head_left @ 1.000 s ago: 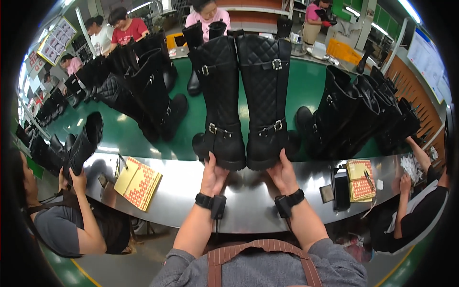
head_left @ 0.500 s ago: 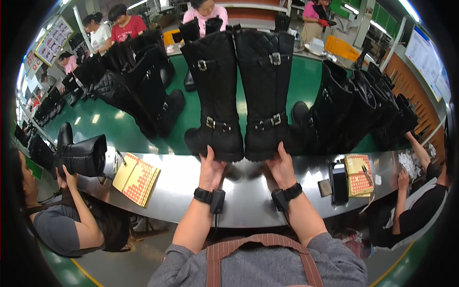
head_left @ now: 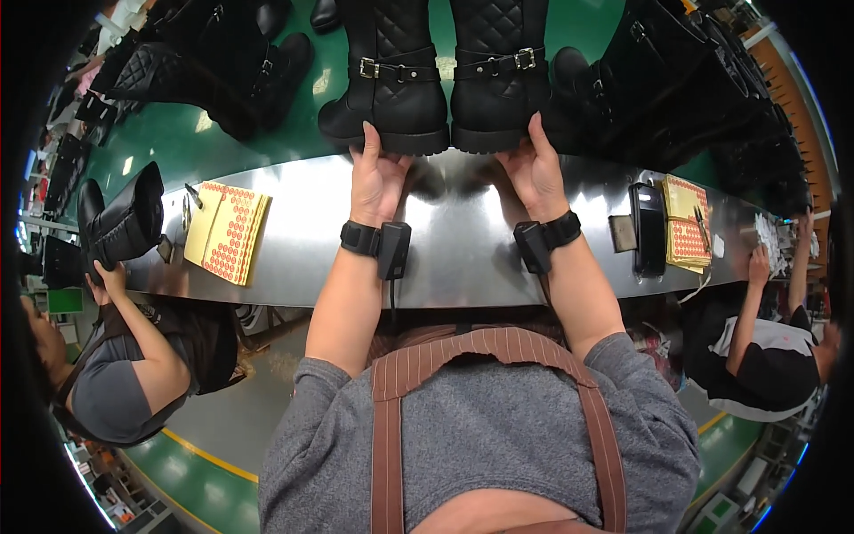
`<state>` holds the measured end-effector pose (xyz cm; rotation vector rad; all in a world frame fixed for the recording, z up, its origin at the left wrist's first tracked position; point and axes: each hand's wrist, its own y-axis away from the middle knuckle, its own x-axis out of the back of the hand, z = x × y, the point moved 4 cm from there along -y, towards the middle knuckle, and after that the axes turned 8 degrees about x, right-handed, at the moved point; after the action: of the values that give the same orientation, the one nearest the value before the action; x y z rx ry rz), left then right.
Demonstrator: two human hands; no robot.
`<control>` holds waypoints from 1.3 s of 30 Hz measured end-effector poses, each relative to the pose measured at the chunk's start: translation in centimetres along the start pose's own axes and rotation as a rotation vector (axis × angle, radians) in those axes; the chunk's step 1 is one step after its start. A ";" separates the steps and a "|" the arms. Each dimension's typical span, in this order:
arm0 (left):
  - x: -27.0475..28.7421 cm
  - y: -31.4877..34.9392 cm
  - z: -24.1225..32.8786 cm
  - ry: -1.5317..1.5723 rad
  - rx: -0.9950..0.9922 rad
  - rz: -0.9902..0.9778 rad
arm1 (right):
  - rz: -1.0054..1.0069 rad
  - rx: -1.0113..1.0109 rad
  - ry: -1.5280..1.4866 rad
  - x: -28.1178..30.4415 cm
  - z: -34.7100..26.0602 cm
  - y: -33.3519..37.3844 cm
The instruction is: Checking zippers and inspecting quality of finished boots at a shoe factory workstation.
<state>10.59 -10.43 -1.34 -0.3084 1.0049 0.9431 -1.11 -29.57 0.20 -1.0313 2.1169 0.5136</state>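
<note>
While hands (head_left: 378, 187) (head_left: 537, 178) grip boots (head_left: 400, 105) (head_left: 500, 100), steel counter (head_left: 463, 245) runs to its near edge (head_left: 467, 301).

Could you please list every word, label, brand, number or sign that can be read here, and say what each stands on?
No text reads clearly.
Left yellow sheets: round red labels, their marks too small to read.
Right yellow sheets: similar red labels, also too small to read.
Left middle boot and right middle boot: no lettering visible.
</note>
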 end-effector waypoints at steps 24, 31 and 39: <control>-4.5 2.5 -1.4 0.255 0.358 -0.335 | -0.528 -0.260 0.089 -1.2 0.6 2.1; -6.5 4.3 1.3 0.054 -0.072 -0.421 | -0.532 0.633 1.099 -3.0 -3.0 1.8; -5.1 4.2 -1.0 -0.212 0.127 -0.518 | -0.985 0.336 0.927 -9.0 -9.3 3.6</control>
<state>5.73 -11.31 3.14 -0.3334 0.7339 0.4284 -4.18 -28.50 13.24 -2.1230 1.8920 -0.9216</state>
